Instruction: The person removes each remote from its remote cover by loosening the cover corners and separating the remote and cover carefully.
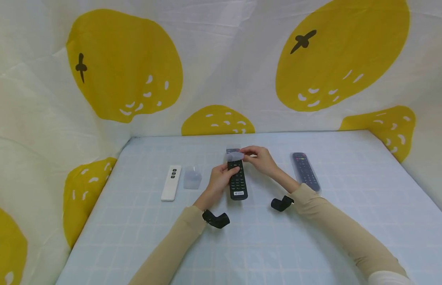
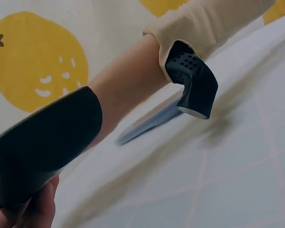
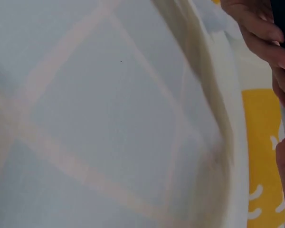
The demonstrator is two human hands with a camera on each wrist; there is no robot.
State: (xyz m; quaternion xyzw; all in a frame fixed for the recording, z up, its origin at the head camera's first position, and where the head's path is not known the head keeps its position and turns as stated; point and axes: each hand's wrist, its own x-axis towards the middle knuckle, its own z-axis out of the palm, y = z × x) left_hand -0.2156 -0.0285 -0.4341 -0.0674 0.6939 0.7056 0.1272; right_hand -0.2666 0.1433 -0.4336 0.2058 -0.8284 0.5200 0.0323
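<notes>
A black remote control (image 1: 238, 184) with rows of buttons and a white label near its lower end is gripped by my left hand (image 1: 219, 180). The thumb lies across its buttons. At the far end of the remote, a clear plastic sleeve (image 1: 234, 156) covers the tip and looks crumpled. My right hand (image 1: 261, 160) pinches the sleeve's right edge between thumb and fingers. The left wrist view shows the remote's dark underside (image 2: 47, 142) with fingertips beneath it. In the right wrist view, left-hand fingers (image 3: 261, 35) wrap the remote, partly cut off by the frame.
To the left lie a white remote (image 1: 171, 183) with several dark buttons and a clear plastic piece (image 1: 192, 178). A dark remote in a clear cover (image 1: 305, 170) lies on the right. All rest on a pale checked tablecloth (image 1: 135, 229), with a lemon-patterned curtain (image 1: 228, 67) behind.
</notes>
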